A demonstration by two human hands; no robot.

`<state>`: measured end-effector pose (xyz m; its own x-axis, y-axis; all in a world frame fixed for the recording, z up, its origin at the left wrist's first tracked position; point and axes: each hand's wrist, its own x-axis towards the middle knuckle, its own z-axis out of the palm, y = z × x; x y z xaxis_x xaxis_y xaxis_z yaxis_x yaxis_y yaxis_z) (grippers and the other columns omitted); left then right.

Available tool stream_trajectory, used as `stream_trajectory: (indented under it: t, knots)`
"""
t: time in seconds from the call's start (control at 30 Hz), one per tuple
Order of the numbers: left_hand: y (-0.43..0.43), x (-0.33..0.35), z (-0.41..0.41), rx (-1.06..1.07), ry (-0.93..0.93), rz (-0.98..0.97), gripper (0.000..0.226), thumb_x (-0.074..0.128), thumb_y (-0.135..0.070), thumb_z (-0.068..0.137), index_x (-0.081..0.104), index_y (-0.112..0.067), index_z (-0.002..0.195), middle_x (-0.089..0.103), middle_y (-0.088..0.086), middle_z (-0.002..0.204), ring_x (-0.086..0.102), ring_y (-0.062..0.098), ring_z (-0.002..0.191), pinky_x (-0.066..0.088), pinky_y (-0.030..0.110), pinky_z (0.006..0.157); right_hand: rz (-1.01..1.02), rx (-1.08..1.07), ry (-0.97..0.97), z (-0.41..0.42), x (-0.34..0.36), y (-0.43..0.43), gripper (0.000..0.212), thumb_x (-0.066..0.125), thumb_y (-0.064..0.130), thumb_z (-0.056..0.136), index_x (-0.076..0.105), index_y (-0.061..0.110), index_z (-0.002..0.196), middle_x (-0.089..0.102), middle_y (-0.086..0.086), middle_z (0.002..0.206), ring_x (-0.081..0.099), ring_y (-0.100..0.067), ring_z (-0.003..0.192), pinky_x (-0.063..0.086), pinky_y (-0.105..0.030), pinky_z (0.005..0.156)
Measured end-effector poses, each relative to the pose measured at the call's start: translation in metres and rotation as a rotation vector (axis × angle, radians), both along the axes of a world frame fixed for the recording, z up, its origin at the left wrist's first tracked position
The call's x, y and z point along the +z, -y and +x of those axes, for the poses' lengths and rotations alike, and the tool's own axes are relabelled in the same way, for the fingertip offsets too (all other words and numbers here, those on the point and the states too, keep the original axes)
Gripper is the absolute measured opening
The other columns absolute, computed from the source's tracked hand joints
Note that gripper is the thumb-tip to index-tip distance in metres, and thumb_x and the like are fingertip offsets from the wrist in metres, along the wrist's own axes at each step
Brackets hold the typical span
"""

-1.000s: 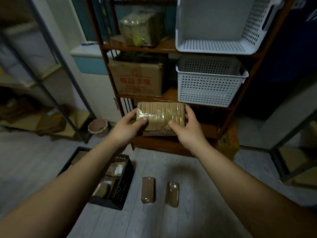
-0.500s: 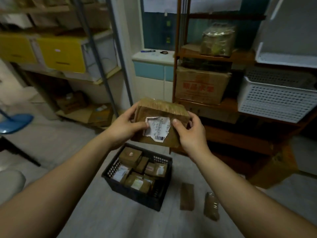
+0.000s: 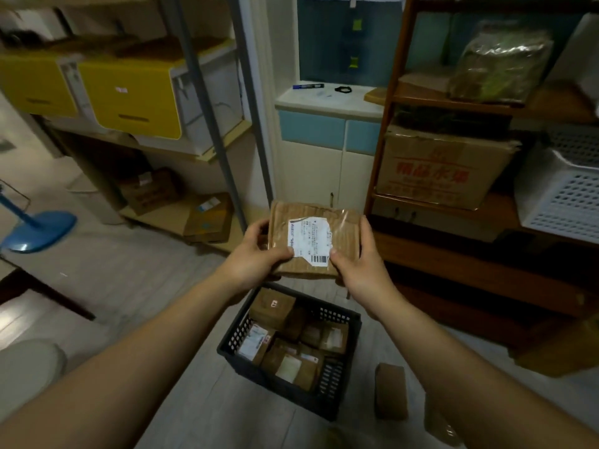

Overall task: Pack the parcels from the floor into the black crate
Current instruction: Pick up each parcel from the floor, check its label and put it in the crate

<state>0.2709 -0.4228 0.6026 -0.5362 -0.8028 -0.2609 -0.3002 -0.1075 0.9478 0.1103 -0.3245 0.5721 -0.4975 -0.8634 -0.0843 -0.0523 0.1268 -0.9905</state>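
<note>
"Black crate (image 3: pixel 329 379) first: where was it?"

"On the floor, directly beneath the hands. It was already crowded with brown parcels (image 3: pixel 275 306), some flat and some on edge, and little of its bottom showed."

"And the parcel (image 3: pixel 343 234) in hand?"

"Held up above the crate's far end, label side toward the camera. The left hand (image 3: pixel 256 257) gripped its left edge with the thumb on the face. The right hand (image 3: pixel 359 260) clamped the right edge likewise."

"How should it have gone in?"

"My judgement: lower it level with both hands and lay it flat across the packed ones rather than forcing a gap. Let go only once it rested."

"Anything left?"

"One small parcel (image 3: pixel 390 390) lay on the floor just beside the crate's right end. Another, further right, was blurred behind the forearm. Smallest, the white label (image 3: pixel 309 238) sat on the held parcel's face, between the two thumbs."
</note>
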Motion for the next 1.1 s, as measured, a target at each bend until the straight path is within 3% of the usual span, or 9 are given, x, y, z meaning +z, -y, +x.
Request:
stream_trajectory:
  t: [0.1, 0.27, 0.4, 0.53, 0.63, 0.77, 0.9, 1.0, 1.1]
  knots:
    - [0.032, -0.007, -0.005, 0.003, 0.05, -0.017, 0.07, 0.064, -0.017, 0.086, 0.024, -0.035, 0.14, 0.055, 0.0, 0.114, 0.066, 0.022, 0.09, 0.058, 0.038, 0.074, 0.084, 0.099, -0.1, 0.0, -0.011, 0.035, 0.106, 0.073, 0.024, 0.081, -0.006, 0.049, 0.146, 0.032, 0.004, 0.151, 0.043, -0.016, 0.129, 0.041, -0.039, 0.105]
    - [0.084, -0.021, -0.013, -0.093, 0.139, -0.017, 0.072, 0.061, -0.024, 0.089, 0.018, -0.033, 0.146, 0.056, -0.01, 0.108, 0.062, 0.008, 0.087, 0.052, 0.023, 0.065, 0.278, 0.213, -0.317, -0.004, -0.019, 0.067, 0.111, 0.075, 0.033, 0.078, -0.01, 0.044, 0.147, 0.006, 0.003, 0.156, 0.026, -0.024, 0.139, 0.031, -0.033, 0.107]
    - [0.12, -0.041, -0.021, -0.334, 0.245, -0.104, 0.085, 0.077, -0.034, 0.073, 0.027, -0.034, 0.142, 0.057, -0.015, 0.121, 0.057, 0.007, 0.109, 0.05, 0.034, 0.093, 0.357, 0.136, -0.39, -0.004, -0.04, 0.091, 0.103, 0.069, 0.039, 0.083, -0.012, 0.044, 0.147, 0.005, -0.003, 0.157, 0.028, -0.026, 0.139, 0.033, -0.035, 0.107]
    - [0.161, -0.07, -0.03, -0.483, 0.215, -0.171, 0.057, 0.074, -0.023, 0.079, 0.046, -0.03, 0.127, 0.061, -0.014, 0.116, 0.058, -0.002, 0.102, 0.052, 0.022, 0.087, 0.393, 0.055, -0.432, 0.007, -0.066, 0.113, 0.106, 0.071, 0.042, 0.08, -0.008, 0.032, 0.15, 0.004, -0.011, 0.156, 0.017, -0.029, 0.143, 0.029, -0.034, 0.11]
    - [0.189, -0.1, -0.039, -0.594, 0.168, -0.195, 0.054, 0.076, -0.022, 0.077, 0.05, -0.031, 0.123, 0.061, -0.014, 0.118, 0.059, -0.001, 0.11, 0.053, 0.021, 0.089, 0.406, -0.033, -0.375, 0.02, -0.093, 0.13, 0.099, 0.07, 0.042, 0.08, -0.01, 0.048, 0.139, 0.015, -0.005, 0.149, 0.03, -0.024, 0.135, 0.034, -0.031, 0.107]
    - [0.213, -0.177, -0.055, -0.637, 0.209, -0.189, 0.067, 0.08, -0.039, 0.072, 0.044, -0.037, 0.128, 0.054, -0.007, 0.126, 0.054, 0.011, 0.117, 0.052, 0.037, 0.094, 0.526, -0.081, -0.3, 0.015, -0.159, 0.148, 0.098, 0.067, 0.048, 0.081, -0.013, 0.055, 0.138, 0.022, -0.003, 0.14, 0.043, -0.023, 0.124, 0.04, -0.029, 0.106]
    - [0.218, -0.272, -0.065, -0.618, 0.324, -0.095, 0.096, 0.077, -0.045, 0.07, 0.018, -0.031, 0.144, 0.035, -0.004, 0.136, 0.043, 0.012, 0.121, 0.046, 0.035, 0.098, 0.637, -0.006, -0.243, -0.004, -0.252, 0.157, 0.098, 0.068, 0.035, 0.085, -0.015, 0.049, 0.135, 0.017, -0.006, 0.145, 0.039, -0.022, 0.13, 0.031, -0.016, 0.102]
    - [0.222, -0.363, -0.076, -0.611, 0.408, -0.093, 0.096, 0.077, -0.049, 0.067, 0.019, -0.039, 0.142, 0.042, -0.009, 0.134, 0.047, 0.013, 0.12, 0.048, 0.039, 0.098, 0.671, 0.042, -0.238, -0.02, -0.336, 0.162, 0.097, 0.067, 0.031, 0.086, -0.015, 0.045, 0.136, 0.016, -0.009, 0.15, 0.035, -0.023, 0.134, 0.023, -0.012, 0.101]
    - [0.221, -0.457, -0.09, -0.597, 0.486, -0.061, 0.092, 0.077, -0.049, 0.063, 0.025, -0.04, 0.138, 0.05, -0.008, 0.131, 0.052, 0.016, 0.119, 0.054, 0.039, 0.091, 0.695, 0.087, -0.214, -0.031, -0.426, 0.166, 0.091, 0.065, 0.031, 0.088, -0.012, 0.048, 0.134, 0.022, -0.008, 0.148, 0.043, -0.024, 0.129, 0.029, -0.016, 0.1]
